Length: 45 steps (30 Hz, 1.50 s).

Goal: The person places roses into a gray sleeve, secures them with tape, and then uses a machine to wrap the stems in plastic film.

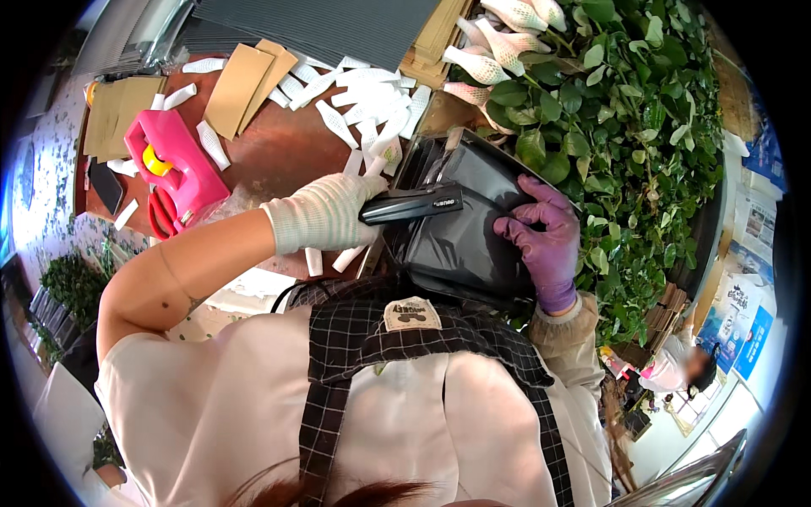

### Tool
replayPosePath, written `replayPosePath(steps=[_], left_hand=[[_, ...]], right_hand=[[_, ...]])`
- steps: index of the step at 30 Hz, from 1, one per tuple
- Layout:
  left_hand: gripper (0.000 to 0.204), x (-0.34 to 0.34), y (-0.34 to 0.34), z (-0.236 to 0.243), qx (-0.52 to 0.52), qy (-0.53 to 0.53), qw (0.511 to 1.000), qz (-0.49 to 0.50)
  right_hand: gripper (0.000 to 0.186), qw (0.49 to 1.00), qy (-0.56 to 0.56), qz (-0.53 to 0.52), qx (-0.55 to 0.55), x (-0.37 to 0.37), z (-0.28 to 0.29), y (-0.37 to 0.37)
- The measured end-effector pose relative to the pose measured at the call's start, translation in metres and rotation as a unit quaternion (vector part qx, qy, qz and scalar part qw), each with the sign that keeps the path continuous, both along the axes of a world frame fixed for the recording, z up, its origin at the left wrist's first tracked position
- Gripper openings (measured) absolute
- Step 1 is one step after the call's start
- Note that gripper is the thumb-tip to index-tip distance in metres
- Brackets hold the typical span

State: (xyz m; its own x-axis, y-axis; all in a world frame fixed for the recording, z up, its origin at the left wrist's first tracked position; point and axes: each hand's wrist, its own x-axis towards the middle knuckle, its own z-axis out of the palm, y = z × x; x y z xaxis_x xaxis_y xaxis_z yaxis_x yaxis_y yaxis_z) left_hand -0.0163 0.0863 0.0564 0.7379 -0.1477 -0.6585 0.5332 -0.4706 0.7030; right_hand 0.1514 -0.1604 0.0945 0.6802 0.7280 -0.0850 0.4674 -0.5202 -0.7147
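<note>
My left hand (329,207), in a white knitted glove, is closed round a black stapler (422,201), which lies over a glossy black wrapped package (463,249) at the middle of the view. My right hand (541,237), in a purple glove, grips the package's right side with bent fingers. Just behind my left hand, white mesh sleeves (372,101) are piled on the reddish worktop (253,169).
A pink tape dispenser (186,148), red scissors (160,215), cardboard pieces (241,89) and dark corrugated sheets (312,25) occupy the bench. Leafy stems (617,144) with mesh-covered flower heads (507,42) fill the right. Another person (676,363) is at the far right.
</note>
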Motion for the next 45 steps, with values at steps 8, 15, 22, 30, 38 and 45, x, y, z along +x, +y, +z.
replayPosePath(steps=[8,15,22,30,38,45], left_hand=[[0.044,-0.018,-0.008,-0.006,-0.027,-0.019,0.999,0.022],[0.044,-0.025,0.01,-0.003,-0.047,-0.065,0.997,0.013],[0.039,-0.025,0.001,-0.021,-0.022,-0.071,0.997,0.004],[0.074,-0.018,0.02,-0.004,-0.121,-0.017,0.992,-0.027],[0.063,-0.017,0.012,-0.001,-0.208,0.021,0.978,-0.002],[0.06,-0.017,0.008,-0.019,-0.247,-0.062,0.966,-0.034]], right_hand=[[0.014,0.998,0.045,-0.033,-0.003,0.002,-0.004,-0.002],[0.019,0.999,-0.034,0.004,-0.039,-0.003,0.005,0.002],[0.019,0.999,-0.032,0.007,-0.025,-0.002,0.003,0.001],[0.012,1.0,0.006,0.017,-0.021,0.001,-0.002,-0.005],[0.021,0.998,-0.057,0.028,-0.024,-0.002,0.006,0.002],[0.02,0.997,-0.062,0.032,-0.015,0.001,0.004,0.002]])
